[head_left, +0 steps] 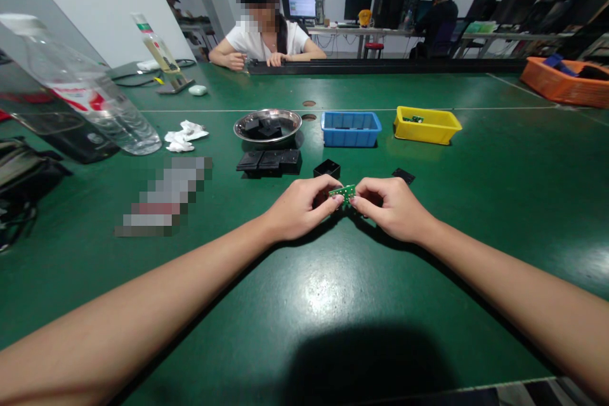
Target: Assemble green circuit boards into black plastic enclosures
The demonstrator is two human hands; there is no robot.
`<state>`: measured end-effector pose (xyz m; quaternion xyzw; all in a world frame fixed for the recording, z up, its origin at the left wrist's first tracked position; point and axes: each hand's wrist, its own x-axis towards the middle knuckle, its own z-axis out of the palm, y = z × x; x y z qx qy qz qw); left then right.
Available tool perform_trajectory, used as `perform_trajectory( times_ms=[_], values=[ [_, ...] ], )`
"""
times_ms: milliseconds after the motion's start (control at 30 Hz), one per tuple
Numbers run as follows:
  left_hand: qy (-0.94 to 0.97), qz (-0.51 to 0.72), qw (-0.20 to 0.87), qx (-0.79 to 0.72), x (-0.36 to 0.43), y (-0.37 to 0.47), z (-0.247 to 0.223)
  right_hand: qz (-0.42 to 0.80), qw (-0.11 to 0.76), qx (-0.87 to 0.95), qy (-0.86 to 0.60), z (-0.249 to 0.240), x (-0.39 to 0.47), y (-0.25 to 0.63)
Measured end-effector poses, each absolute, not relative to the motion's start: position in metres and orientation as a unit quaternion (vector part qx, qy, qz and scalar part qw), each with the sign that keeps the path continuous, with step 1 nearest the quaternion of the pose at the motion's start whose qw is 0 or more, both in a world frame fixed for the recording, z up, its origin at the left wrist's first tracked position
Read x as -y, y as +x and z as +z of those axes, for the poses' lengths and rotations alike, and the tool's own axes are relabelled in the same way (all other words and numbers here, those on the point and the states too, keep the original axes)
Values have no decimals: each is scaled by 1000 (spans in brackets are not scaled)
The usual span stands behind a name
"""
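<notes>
A small green circuit board (343, 192) is held up between both hands just above the table. My left hand (304, 208) pinches its left end between thumb and fingers. At the right end, my right hand (390, 208) grips it the same way. Right behind the board sits an open black plastic box (327, 169), partly hidden by my left fingers. A flat black piece (403, 175) lies beyond my right hand. Several black plastic cases (269, 162) stand in a row to the left, in front of a steel bowl (242, 133) with more black parts.
Behind the hands are a blue bin (352, 137) and a yellow bin (425, 132) with green boards. An orange basket (547, 84) is at far right. Bottles (102, 101), crumpled tissue (183, 137) and a blurred flat item (166, 193) lie left. A person (266, 41) sits opposite.
</notes>
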<state>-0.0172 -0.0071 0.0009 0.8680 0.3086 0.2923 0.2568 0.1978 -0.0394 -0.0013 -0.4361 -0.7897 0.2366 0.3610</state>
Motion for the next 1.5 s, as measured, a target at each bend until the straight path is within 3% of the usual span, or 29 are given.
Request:
perform_trajectory(
  times_ms=[933,1500],
  values=[
    [881,297,215,-299,8,-18,1,226,339,815,-413,0,40,198],
    [868,271,277,-310,6,-20,2,279,405,738,-461,-5,37,200]
  ],
)
